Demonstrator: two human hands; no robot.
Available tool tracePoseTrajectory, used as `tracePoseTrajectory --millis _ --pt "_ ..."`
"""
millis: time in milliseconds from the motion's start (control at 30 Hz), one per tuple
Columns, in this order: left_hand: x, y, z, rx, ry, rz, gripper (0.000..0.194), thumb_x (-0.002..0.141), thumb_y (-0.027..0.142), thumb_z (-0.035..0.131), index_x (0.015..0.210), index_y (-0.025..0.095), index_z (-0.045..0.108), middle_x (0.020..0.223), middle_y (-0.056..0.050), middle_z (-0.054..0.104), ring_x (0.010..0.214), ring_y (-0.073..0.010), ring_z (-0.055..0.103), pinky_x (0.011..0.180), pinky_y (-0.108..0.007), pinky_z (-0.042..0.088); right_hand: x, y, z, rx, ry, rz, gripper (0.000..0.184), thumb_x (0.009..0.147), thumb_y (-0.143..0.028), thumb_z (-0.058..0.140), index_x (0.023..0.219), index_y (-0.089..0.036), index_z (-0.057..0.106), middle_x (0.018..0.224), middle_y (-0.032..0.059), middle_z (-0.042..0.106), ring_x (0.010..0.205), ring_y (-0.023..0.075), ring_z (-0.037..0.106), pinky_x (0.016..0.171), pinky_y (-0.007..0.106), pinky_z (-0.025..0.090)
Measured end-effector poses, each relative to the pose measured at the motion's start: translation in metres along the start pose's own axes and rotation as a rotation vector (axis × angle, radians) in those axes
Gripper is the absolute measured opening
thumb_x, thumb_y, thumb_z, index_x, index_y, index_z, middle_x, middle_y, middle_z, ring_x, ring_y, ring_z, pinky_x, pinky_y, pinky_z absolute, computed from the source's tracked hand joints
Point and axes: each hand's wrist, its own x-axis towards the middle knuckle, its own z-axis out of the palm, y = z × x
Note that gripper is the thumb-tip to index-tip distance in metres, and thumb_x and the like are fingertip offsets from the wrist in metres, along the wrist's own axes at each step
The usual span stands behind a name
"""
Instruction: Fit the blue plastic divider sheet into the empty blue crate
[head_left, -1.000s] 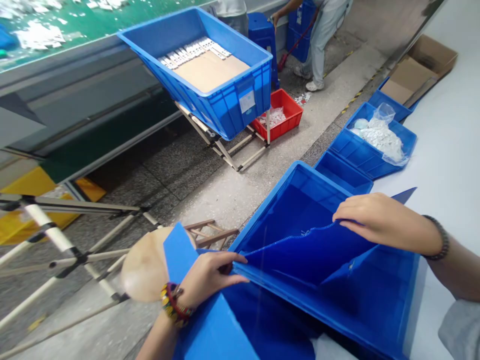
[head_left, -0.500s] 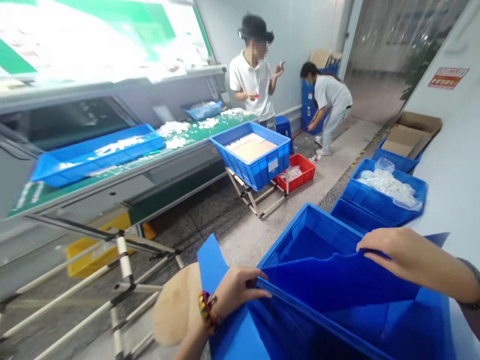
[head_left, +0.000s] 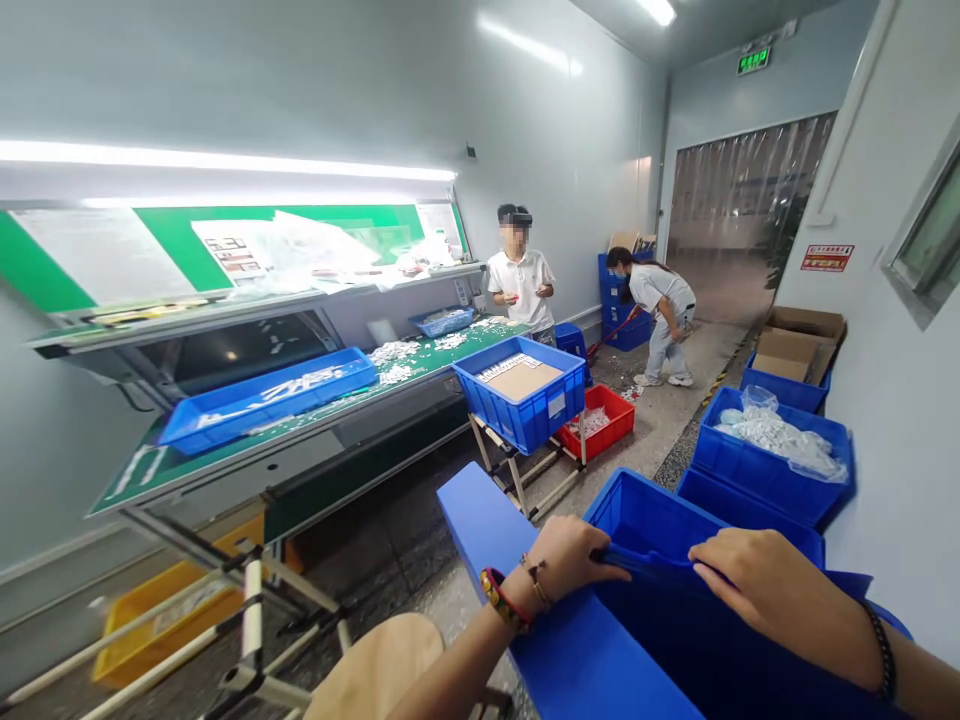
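Note:
My left hand [head_left: 571, 562], with bracelets at the wrist, is closed on the upper edge of a blue plastic sheet [head_left: 667, 625]. My right hand [head_left: 780, 600] has its fingers bent over the same edge farther right. The sheet's dark face spans the room between my hands, and a lighter blue panel [head_left: 487, 520] slants out past my left wrist. Whether the two are one folded piece I cannot tell. Just beyond my hands is an open blue crate [head_left: 637, 505], partly covered by the sheet.
A round wooden stool [head_left: 382, 665] stands at lower left. A workbench [head_left: 225, 470] with white parts runs along the left. Ahead are a blue crate [head_left: 555, 405] on a stand, a red crate [head_left: 622, 420] and two co-workers. More crates [head_left: 780, 480] line the right wall.
My view has tilted up. Both hands have come closer together, still on the sheet, which now hides more of the crate's inside. One co-worker's raised hand has come down.

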Motion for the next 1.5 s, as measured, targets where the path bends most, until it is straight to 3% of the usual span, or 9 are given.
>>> tracePoseTrajectory --millis 133,267,467,733,967,1133,1400,1500 --pt "0.011 0.005 -0.008 0.044 -0.028 -0.023 0.053 0.076 0.071 0.060 0.068 0.019 0.069 0.060 -0.001 0.062 0.054 -0.0133 0.055 0.049 -0.027 0.020 0.009 -0.012 0.020 -0.086 -0.020 0.048 0.024 0.078 -0.031 0.076 0.098 -0.020 0.069 0.091 0.0040 0.071 0.081 0.0220 0.067 0.070 0.031 0.046" --pt "0.017 0.005 -0.005 0.032 -0.016 -0.008 0.053 0.077 0.071 0.061 0.071 0.020 0.071 0.062 -0.002 0.064 0.057 -0.0142 0.057 0.051 -0.026 0.025 0.029 -0.032 0.038 -0.220 -0.063 0.119 0.028 0.067 -0.024 0.084 0.088 -0.017 0.067 0.088 0.0064 0.070 0.082 0.0253 0.065 0.071 0.034 0.044" --pt "0.018 0.005 0.003 -0.023 0.038 -0.001 0.057 0.078 0.074 0.056 0.068 0.019 0.069 0.059 -0.001 0.061 0.057 -0.0139 0.055 0.051 -0.026 0.026 0.040 -0.052 0.054 -0.297 -0.010 0.211 0.018 0.073 -0.005 0.068 0.084 -0.018 0.062 0.085 0.0062 0.069 0.079 0.0233 0.064 0.069 0.034 0.039" --pt "0.012 0.001 0.010 -0.072 0.046 0.058 0.058 0.076 0.076 0.057 0.068 0.019 0.068 0.055 0.002 0.056 0.053 -0.0100 0.046 0.052 -0.025 0.026 0.021 -0.054 0.067 -0.288 0.081 0.246 0.019 0.075 -0.003 0.066 0.086 -0.018 0.064 0.085 0.0060 0.068 0.078 0.0250 0.063 0.072 0.038 0.041" --pt "0.009 0.000 0.011 -0.063 0.090 0.093 0.058 0.078 0.074 0.057 0.066 0.018 0.066 0.054 0.003 0.053 0.051 -0.0086 0.042 0.050 -0.025 0.024 0.021 -0.050 0.071 -0.288 0.164 0.199 0.016 0.074 -0.007 0.069 0.079 -0.020 0.060 0.080 0.0038 0.067 0.075 0.0228 0.062 0.071 0.037 0.039" --pt "0.009 -0.002 0.009 -0.103 0.074 0.121 0.046 0.076 0.060 0.070 0.064 0.017 0.064 0.054 0.005 0.050 0.050 -0.0069 0.038 0.051 -0.024 0.025 0.022 -0.051 0.064 -0.306 0.151 0.214 0.016 0.074 -0.015 0.075 0.079 -0.019 0.060 0.080 0.0038 0.067 0.075 0.0232 0.062 0.071 0.037 0.039" --pt "0.006 -0.007 0.010 -0.153 0.070 0.170 0.032 0.076 0.046 0.076 0.064 0.018 0.064 0.056 0.005 0.056 0.053 -0.0074 0.045 0.052 -0.023 0.029 0.021 -0.050 0.061 -0.326 0.161 0.199 0.020 0.073 -0.022 0.080 0.078 -0.019 0.061 0.079 0.0030 0.067 0.074 0.0217 0.062 0.070 0.035 0.038" --pt "0.007 -0.006 0.011 -0.139 0.065 0.156 0.034 0.075 0.048 0.077 0.066 0.018 0.064 0.057 0.005 0.057 0.053 -0.0077 0.045 0.052 -0.024 0.028 0.023 -0.046 0.060 -0.338 0.172 0.167 0.019 0.079 -0.032 0.077 0.078 -0.018 0.063 0.078 0.0039 0.067 0.074 0.0213 0.061 0.071 0.034 0.037"
